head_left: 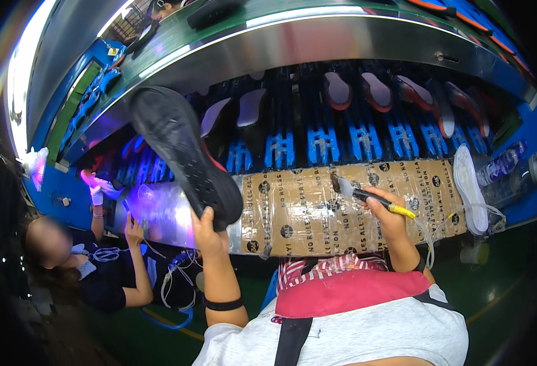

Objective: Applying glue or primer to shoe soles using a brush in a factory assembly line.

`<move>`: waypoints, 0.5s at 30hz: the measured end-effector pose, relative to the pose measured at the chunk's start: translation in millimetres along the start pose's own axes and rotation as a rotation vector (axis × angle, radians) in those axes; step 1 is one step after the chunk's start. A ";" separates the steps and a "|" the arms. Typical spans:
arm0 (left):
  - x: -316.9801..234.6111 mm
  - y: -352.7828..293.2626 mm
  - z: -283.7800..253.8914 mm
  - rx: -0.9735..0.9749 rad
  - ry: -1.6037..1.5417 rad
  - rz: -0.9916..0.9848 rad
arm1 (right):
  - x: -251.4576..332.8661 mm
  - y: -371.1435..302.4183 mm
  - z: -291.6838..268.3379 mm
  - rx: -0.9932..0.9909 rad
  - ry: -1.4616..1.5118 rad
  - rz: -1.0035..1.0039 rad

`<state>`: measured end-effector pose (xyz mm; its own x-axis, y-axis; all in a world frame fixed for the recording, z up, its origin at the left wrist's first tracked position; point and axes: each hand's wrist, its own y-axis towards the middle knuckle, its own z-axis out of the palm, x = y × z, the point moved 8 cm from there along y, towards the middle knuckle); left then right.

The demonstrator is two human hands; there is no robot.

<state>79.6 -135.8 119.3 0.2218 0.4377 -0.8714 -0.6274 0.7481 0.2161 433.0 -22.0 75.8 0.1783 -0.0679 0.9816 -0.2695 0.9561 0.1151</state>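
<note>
My left hand (212, 230) grips one end of a black shoe sole (180, 143), which is raised and tilted in front of the bench. Its patterned face with a row of small holes is toward me. In my right hand (388, 216) is a brush (366, 196) with a dark handle, a yellow end and pale bristles. A clear tube (428, 241) hangs by that hand, seemingly joined to the brush. The bristles are over the cardboard sheet (305, 210), well apart from the sole. Whether they touch the sheet I cannot tell.
Behind the cardboard, blue racks (323, 143) hold several shoe parts under a metal-edged conveyor (354, 30). A white sole (468, 189) lies at the right, beside a plastic bottle (505, 161). At left, a co-worker (107, 268) holds a pen-like tool and a pale piece under violet light.
</note>
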 end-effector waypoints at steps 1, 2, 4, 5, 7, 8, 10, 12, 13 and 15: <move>13.1 -14.4 -8.6 -0.001 0.027 -0.063 | -2.3 -2.6 1.8 0.005 -0.002 0.009; 26.3 -30.4 -10.6 -0.012 0.016 -0.154 | -5.3 -6.3 3.7 0.002 0.022 0.032; 55.5 -63.3 -25.9 -0.056 -0.014 -0.373 | -10.6 -14.1 5.0 -0.006 0.043 0.063; 64.6 -77.4 -26.0 -0.067 -0.103 -0.484 | -13.3 -17.4 5.8 0.003 0.030 0.076; 100.6 -104.4 -47.7 -0.041 -0.167 -0.810 | -14.9 -24.4 6.8 0.007 0.015 0.094; 100.6 -109.2 -51.7 0.062 0.234 -0.704 | -13.3 -25.5 9.7 0.024 0.022 0.086; 113.5 -122.4 -55.6 -0.027 0.006 -0.766 | -8.1 -28.0 15.2 0.045 0.007 0.040; 119.5 -120.6 -47.5 -0.112 -0.215 -0.822 | -8.1 -30.4 14.1 0.042 0.023 0.045; 117.9 -112.6 -30.7 -0.090 -0.445 -0.785 | -10.1 -31.5 14.0 0.045 0.045 0.052; 119.9 -104.1 -9.9 -0.071 -0.673 -0.738 | -16.7 -35.3 9.3 0.044 0.042 0.089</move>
<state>164.1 -166.2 -12.0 0.9361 0.0835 -0.3417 -0.2007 0.9245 -0.3241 430.7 -57.3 56.7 0.1910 0.0300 0.9811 -0.3270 0.9444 0.0348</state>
